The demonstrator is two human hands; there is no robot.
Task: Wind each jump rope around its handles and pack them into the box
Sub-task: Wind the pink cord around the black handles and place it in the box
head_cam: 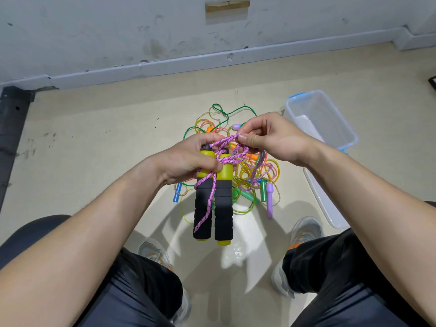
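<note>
My left hand (188, 159) grips the yellow tops of two black foam handles (223, 208), held side by side and pointing down toward me. A pink-purple braided rope (230, 158) loops around the handle tops and one strand hangs down over the left handle. My right hand (271, 138) pinches that rope between thumb and fingers just right of the handles. Beneath the hands, a tangle of coloured jump ropes (252, 178) lies on the floor. To the right stands the clear plastic box (342, 128) with blue clips; nothing shows inside it.
The box's clear lid (323, 201) lies on the floor beside my right knee. A grey wall and skirting (165, 64) run across the back. A dark post (11, 128) stands at the left. My knees and grey shoes (306, 230) frame the beige floor.
</note>
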